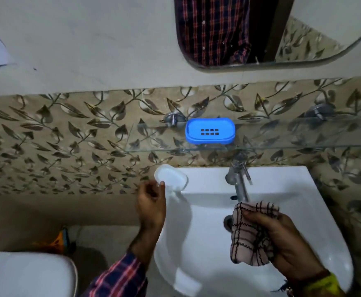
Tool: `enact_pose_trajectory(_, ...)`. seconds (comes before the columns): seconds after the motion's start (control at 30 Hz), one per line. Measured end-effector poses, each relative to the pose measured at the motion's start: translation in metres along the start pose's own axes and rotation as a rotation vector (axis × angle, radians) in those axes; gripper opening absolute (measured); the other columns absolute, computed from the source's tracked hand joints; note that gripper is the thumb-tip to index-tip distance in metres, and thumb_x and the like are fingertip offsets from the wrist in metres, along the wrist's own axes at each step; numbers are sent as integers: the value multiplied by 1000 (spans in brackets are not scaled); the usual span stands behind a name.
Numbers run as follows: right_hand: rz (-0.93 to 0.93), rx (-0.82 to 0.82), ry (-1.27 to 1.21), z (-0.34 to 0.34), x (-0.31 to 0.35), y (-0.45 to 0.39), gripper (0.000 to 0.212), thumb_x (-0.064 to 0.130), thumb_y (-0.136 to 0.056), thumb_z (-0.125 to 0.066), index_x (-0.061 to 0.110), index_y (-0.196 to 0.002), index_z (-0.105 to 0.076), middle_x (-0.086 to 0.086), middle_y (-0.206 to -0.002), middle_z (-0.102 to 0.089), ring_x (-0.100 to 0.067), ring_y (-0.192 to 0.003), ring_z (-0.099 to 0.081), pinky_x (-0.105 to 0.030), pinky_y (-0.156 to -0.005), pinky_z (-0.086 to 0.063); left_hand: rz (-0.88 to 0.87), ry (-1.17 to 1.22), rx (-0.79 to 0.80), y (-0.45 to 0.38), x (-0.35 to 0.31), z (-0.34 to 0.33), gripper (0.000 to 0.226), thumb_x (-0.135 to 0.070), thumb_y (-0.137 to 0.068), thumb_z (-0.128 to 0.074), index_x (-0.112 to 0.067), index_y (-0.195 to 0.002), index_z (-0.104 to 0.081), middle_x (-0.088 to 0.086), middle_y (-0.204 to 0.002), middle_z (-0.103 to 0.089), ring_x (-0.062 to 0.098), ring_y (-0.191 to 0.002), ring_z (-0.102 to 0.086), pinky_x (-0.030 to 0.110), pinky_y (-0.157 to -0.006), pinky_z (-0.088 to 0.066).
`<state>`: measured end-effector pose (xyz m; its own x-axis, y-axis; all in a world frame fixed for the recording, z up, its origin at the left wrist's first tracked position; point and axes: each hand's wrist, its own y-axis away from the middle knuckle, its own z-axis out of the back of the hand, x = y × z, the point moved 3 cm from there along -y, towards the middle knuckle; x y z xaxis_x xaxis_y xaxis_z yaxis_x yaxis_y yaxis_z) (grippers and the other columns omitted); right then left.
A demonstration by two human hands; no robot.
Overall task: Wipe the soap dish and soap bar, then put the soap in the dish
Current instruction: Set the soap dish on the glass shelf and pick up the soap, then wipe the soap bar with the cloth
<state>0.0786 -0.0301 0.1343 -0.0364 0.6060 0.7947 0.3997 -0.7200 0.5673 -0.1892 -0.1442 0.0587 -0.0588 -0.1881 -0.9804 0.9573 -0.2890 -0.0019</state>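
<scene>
Judging by position, the soap (171,177) is pinched in the left hand (150,202), a cloth (252,232) gripped in the right hand (282,239); the dish (210,131) sits empty on the shelf (282,144), so placing remains.

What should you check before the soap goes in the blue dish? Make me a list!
1. Soap in hand: ok. The left hand pinches the white soap at its lower edge.
2. Cloth ready: ok. The right hand grips the checked cloth over the sink.
3. Blue dish empty: ok, nothing lies in it.
4. Dish steady: ok. It sits flat on the glass shelf.
5. Soap wiped: cannot tell.
6. Dish wiped: cannot tell.
</scene>
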Motion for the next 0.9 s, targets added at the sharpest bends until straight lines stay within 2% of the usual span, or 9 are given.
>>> enact_pose_trajectory(0.07,1,11,5,0,-2,0,21,0,-88,-63,-5,-106,-72,-31,-103,-73,-44,-92,-72,-47,-71,-62,379,63,2,-14,33,-10,31,-30,-92,-75,-2,-87,-63,15,-81,-65,35,-80,-67,46,-81,-58)
enact_pose_trajectory(0.13,-8,39,-1,-3,-5,2,20,3,-84,-66,-4,-101,-75,-30,-98,-74,-40,-77,-73,-42,-60,-62,498,43,71,-24,46,-23,43,-41,-90,-76,-5,-72,-61,10,-63,-57,26,-60,-59,37,-64,-50)
enact_pose_trajectory(0.2,-29,69,-6,-5,-8,5,26,8,-77,-69,-6,-98,-75,-34,-89,-71,-38,-61,-69,-45,-56,-59,467,-68,108,-32,47,-38,51,-48,-88,-76,2,-82,-69,16,-69,-66,30,-64,-67,39,-64,-55)
enact_pose_trajectory(0.27,-54,91,22,-7,-13,7,30,11,-74,-70,-8,-97,-74,-32,-79,-67,-37,-54,-66,-46,-55,-58,440,-94,108,-42,45,-51,57,-46,-87,-77,5,-109,-68,24,-99,-73,38,-81,-75,49,-74,-64)
enact_pose_trajectory(0.43,-70,103,16,0,-20,12,25,10,-73,-70,-2,-94,-78,-26,-79,-72,-34,-54,-70,-40,-50,-58,366,-332,114,-62,40,-65,50,-17,-88,-71,3,-131,-54,25,-134,-61,41,-117,-64,47,-96,-56)
enact_pose_trajectory(0.6,-52,69,33,8,-21,11,18,8,-80,-69,2,-93,-79,-29,-84,-74,-36,-62,-72,-40,-54,-60,-28,-567,155,-24,18,-52,22,-13,-97,-61,-3,-114,-53,23,-104,-70,43,-97,-65,42,-74,-47)
enact_pose_trajectory(0.77,67,-55,53,8,-18,1,11,0,-89,-67,-3,-94,-76,-21,-75,-75,-28,-55,-71,-33,-47,-56,-675,-819,184,19,5,-32,30,-1,-69,-89,-3,-92,-71,17,-65,-64,37,-55,-64,39,-43,-50)
enact_pose_trajectory(0.83,118,-60,62,6,-17,-4,12,3,-90,-68,-3,-99,-74,-22,-79,-75,-27,-51,-67,-26,-40,-50,-564,-724,199,20,0,-23,33,-3,-77,-83,-4,-107,-69,18,-74,-67,39,-65,-66,44,-54,-54)
enact_pose_trajectory(0.9,180,-69,75,6,-16,-9,15,4,-91,-69,0,-105,-73,-28,-91,-75,-28,-57,-65,-23,-39,-47,-274,-566,188,25,-4,-17,39,-10,-88,-72,-7,-125,-61,10,-80,-68,35,-74,-66,45,-68,-54)
